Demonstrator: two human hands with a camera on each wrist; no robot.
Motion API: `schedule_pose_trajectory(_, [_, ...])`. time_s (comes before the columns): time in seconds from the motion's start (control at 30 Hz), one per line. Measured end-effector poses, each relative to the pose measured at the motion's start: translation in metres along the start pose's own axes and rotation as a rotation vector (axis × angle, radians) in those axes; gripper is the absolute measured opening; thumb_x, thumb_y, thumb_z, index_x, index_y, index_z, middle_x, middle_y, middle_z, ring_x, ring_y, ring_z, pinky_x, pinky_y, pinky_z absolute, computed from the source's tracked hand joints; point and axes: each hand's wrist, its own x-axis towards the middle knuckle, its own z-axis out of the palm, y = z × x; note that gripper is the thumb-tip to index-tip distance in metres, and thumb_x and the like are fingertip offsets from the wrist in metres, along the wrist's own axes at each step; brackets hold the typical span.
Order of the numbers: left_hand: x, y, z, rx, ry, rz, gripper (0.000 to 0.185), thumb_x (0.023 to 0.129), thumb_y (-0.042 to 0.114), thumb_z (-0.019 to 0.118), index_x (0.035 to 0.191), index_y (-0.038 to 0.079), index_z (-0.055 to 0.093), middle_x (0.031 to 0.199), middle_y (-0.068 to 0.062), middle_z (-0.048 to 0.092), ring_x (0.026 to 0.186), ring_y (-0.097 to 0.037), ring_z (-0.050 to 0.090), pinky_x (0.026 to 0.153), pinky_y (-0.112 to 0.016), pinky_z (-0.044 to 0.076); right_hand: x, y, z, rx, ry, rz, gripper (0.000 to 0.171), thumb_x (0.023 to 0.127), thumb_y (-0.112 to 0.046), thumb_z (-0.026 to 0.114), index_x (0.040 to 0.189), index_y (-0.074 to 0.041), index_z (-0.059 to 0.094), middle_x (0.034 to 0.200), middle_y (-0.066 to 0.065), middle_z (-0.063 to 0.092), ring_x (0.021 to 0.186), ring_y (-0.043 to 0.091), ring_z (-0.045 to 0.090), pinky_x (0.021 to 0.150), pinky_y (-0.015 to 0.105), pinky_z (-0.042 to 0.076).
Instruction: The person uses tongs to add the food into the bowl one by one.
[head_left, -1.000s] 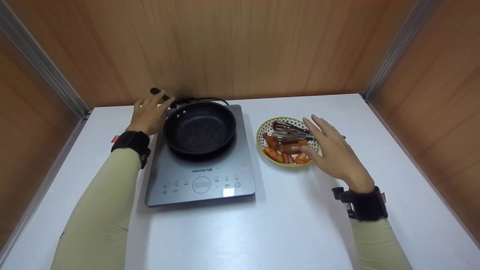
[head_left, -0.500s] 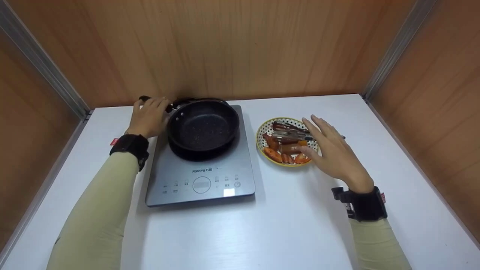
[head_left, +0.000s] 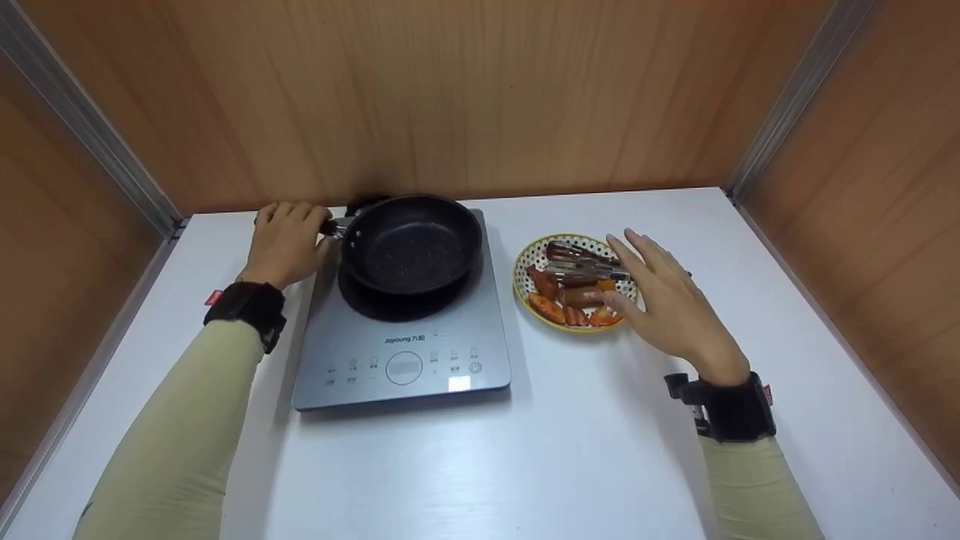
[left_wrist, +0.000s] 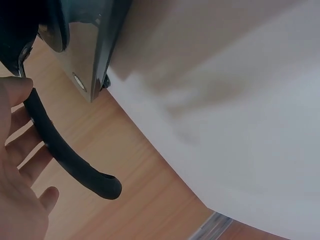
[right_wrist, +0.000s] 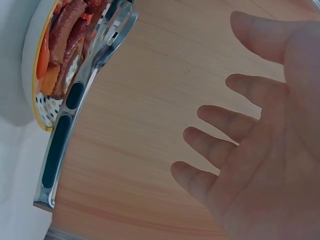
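A black frying pan (head_left: 411,241) sits on a grey induction cooker (head_left: 401,337), shifted toward the cooker's back. My left hand (head_left: 283,238) grips the pan's black handle (left_wrist: 65,155), which points left; my thumb (left_wrist: 15,89) rests on it near the pan. At the right, a yellow-rimmed plate (head_left: 525,259) holds sausage pieces (head_left: 574,296) and tomato slices, with metal tongs (head_left: 585,266) lying across it. My right hand (head_left: 664,300) hovers at the plate's right side with its fingers spread and holds nothing. In the right wrist view, the tongs (right_wrist: 75,95) lie apart from my right hand (right_wrist: 260,150).
Everything stands on a white table (head_left: 600,450) enclosed by wooden walls (head_left: 480,90) at the back and on both sides. A black cord (head_left: 361,201) lies behind the pan. The cooker's control panel (head_left: 405,367) faces me.
My left hand swung the pan handle from the back round to the left, and the pan shifted slightly right on the cooker. The right hand stayed in place.
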Motion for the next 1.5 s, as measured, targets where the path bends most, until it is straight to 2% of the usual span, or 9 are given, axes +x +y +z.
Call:
schedule_pose_trajectory(0.23, [-0.01, -0.002, -0.001, 0.015, -0.021, -0.007, 0.035, 0.103, 0.019, 0.064, 0.129, -0.003, 0.062, 0.124, -0.026, 0.058, 0.125, -0.049, 0.051, 0.114, -0.068, 0.029, 0.0, 0.001, 0.0, 0.003, -0.005, 0.009, 0.074, 0.107, -0.033, 0.066, 0.169, -0.02, 0.028, 0.175, 0.015, 0.019, 0.159, 0.047, 0.018, 0.116, 0.078, 0.02])
schedule_pose_trajectory(0.43, [-0.02, -0.002, -0.004, -0.02, -0.032, -0.015, 0.036, 0.103, 0.02, 0.064, 0.131, -0.002, 0.062, 0.123, -0.025, 0.059, 0.121, -0.047, 0.051, 0.111, -0.069, 0.032, 0.0, 0.001, 0.0, -0.005, -0.004, 0.0, 0.074, 0.107, -0.034, 0.065, 0.169, -0.019, 0.028, 0.175, 0.016, 0.019, 0.159, 0.047, 0.017, 0.118, 0.076, 0.019])
schedule_pose_trajectory(0.77, [-0.035, 0.002, -0.006, -0.053, -0.106, -0.035, 0.043, 0.104, 0.032, 0.064, 0.133, 0.002, 0.057, 0.127, -0.025, 0.062, 0.122, -0.047, 0.052, 0.105, -0.068, 0.037, 0.001, 0.001, 0.0, -0.022, -0.02, 0.013, 0.075, 0.107, -0.036, 0.065, 0.17, -0.021, 0.025, 0.176, 0.015, 0.017, 0.159, 0.048, 0.016, 0.118, 0.077, 0.018])
schedule_pose_trajectory(0.97, [-0.041, 0.005, -0.005, -0.073, -0.129, -0.033, 0.034, 0.106, 0.031, 0.064, 0.129, 0.006, 0.057, 0.115, -0.022, 0.068, 0.107, -0.042, 0.058, 0.087, -0.061, 0.046, 0.001, 0.002, 0.001, -0.02, -0.023, 0.016, 0.075, 0.107, -0.036, 0.065, 0.17, -0.02, 0.026, 0.176, 0.015, 0.017, 0.16, 0.046, 0.015, 0.119, 0.075, 0.018])
schedule_pose_trajectory(1.13, [-0.048, 0.008, -0.004, -0.127, -0.168, -0.067, 0.027, 0.108, 0.031, 0.063, 0.123, 0.011, 0.054, 0.101, -0.013, 0.065, 0.09, -0.034, 0.057, 0.077, -0.053, 0.045, 0.001, 0.003, 0.001, -0.02, -0.023, 0.015, 0.076, 0.107, -0.036, 0.065, 0.17, -0.021, 0.025, 0.176, 0.015, 0.017, 0.16, 0.046, 0.015, 0.119, 0.075, 0.018])
schedule_pose_trajectory(1.3, [-0.058, 0.013, -0.006, -0.126, -0.162, -0.064, 0.026, 0.109, 0.031, 0.06, 0.123, 0.01, 0.054, 0.095, -0.009, 0.063, 0.083, -0.03, 0.055, 0.071, -0.049, 0.043, 0.001, 0.003, 0.001, -0.014, -0.022, 0.022, 0.075, 0.107, -0.035, 0.065, 0.17, -0.021, 0.025, 0.176, 0.015, 0.017, 0.16, 0.045, 0.015, 0.119, 0.075, 0.018])
schedule_pose_trajectory(1.5, [-0.073, 0.022, -0.009, -0.115, -0.124, -0.036, 0.024, 0.109, 0.028, 0.062, 0.12, 0.008, 0.056, 0.086, -0.007, 0.066, 0.071, -0.026, 0.056, 0.062, -0.045, 0.043, 0.0, 0.004, 0.001, -0.008, -0.026, 0.022, 0.074, 0.108, -0.035, 0.064, 0.17, -0.021, 0.025, 0.176, 0.015, 0.017, 0.16, 0.046, 0.014, 0.12, 0.074, 0.017])
